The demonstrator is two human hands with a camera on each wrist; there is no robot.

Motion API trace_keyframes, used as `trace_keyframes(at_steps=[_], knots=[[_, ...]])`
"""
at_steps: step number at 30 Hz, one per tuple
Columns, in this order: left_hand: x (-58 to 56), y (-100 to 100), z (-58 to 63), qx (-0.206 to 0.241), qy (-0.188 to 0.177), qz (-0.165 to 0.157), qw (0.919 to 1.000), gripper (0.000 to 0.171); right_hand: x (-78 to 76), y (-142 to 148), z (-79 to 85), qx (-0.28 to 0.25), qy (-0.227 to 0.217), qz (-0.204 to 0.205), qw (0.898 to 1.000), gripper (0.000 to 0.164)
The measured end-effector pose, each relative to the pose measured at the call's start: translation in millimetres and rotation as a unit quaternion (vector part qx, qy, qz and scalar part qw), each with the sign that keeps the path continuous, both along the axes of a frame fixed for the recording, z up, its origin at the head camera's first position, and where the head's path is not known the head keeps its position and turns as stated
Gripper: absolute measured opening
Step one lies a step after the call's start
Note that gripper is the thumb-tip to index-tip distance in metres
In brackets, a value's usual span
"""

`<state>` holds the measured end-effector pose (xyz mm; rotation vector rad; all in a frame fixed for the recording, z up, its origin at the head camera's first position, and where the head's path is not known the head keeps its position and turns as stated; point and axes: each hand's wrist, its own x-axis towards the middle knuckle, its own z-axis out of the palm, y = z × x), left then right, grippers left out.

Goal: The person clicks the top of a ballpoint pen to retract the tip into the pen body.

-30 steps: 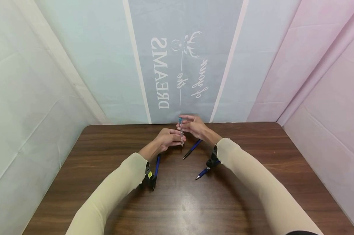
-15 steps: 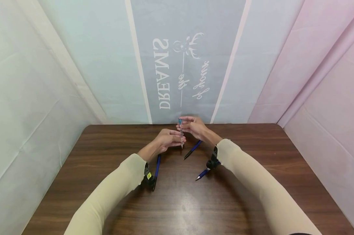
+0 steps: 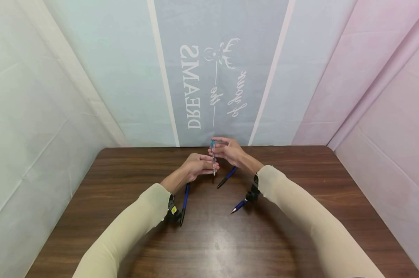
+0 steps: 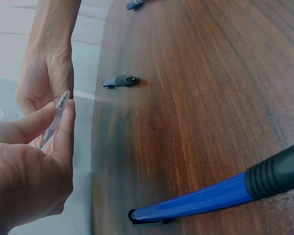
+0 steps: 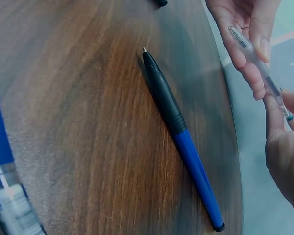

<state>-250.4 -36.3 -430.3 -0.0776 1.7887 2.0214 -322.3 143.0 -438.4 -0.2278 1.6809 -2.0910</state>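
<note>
Both hands hold a clear ballpoint pen (image 3: 214, 157) with a teal end, upright in the head view near the table's far edge. Thumb and fingers of my left hand (image 3: 197, 166) pinch its lower barrel, just behind the tip. My right hand (image 3: 232, 151) pinches the upper part by the teal end. A spring shows inside the clear barrel (image 5: 255, 59) in the right wrist view. Below the right hand lies a blue pen with a black grip (image 3: 226, 177). A similar blue-and-black pen (image 3: 185, 202) lies beside the left wrist.
Another blue pen (image 3: 239, 206), with a silver tip, lies partly hidden under the right wrist's camera. The brown wood-grain table (image 3: 216, 247) ends at a printed cloth backdrop (image 3: 226, 23). Pale cloth walls (image 3: 28, 127) stand on both sides.
Both hands keep their hold on the clear pen and have barely moved. The left forearm has shifted slightly left, showing more of the pen beside it.
</note>
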Motion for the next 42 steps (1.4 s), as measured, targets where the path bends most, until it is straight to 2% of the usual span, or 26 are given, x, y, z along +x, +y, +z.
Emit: trace_keyframes(at_steps=[10, 20, 34, 42], knots=[[6.0, -2, 0.6, -0.004, 0.008, -0.011, 0.9999, 0.041, 8.9, 1, 1.8, 0.004, 0.003, 0.01, 1.0, 0.063], [13.5, -4, 1.7, -0.011, 0.005, -0.023, 0.9997, 0.035, 17.9, 2, 3.1, 0.015, 0.009, 0.019, 1.0, 0.059], [34.3, -12, 3.7, -0.015, 0.005, -0.033, 0.9993, 0.035, 38.6, -3, 4.9, 0.004, 0.013, 0.023, 1.0, 0.055], [47.0, -17, 4.8, -0.024, 0.003, -0.041, 0.9989, 0.036, 51.1, -5, 5.8, 0.025, 0.024, 0.02, 0.999, 0.054]])
